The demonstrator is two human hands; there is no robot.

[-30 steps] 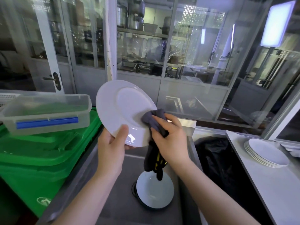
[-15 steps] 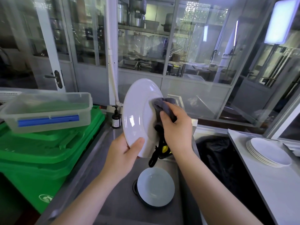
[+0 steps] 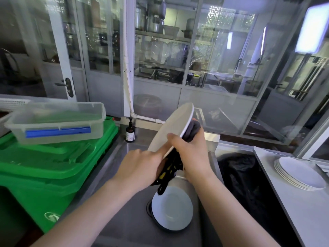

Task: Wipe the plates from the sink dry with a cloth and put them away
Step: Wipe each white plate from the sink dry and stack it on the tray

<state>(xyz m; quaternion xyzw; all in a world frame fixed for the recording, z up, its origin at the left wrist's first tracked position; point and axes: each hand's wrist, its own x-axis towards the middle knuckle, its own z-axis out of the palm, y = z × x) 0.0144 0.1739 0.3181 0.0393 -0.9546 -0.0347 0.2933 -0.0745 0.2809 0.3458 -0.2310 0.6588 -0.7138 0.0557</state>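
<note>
Head view: white plate held tilted above the sink. Left hand grips its lower rim, fingers curled. Right hand clutches the grey cloth against the plate's far face, thumb on the near side. Another plate lies in the sink; a plate stack sits well right of it.

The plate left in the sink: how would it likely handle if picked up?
The plate in the sink looks glazed and glossy, so probably rigid, breakable, perhaps slippery. It lies flat over the drain, so unlikely to roll; lifting likely starts at its rim.
</note>
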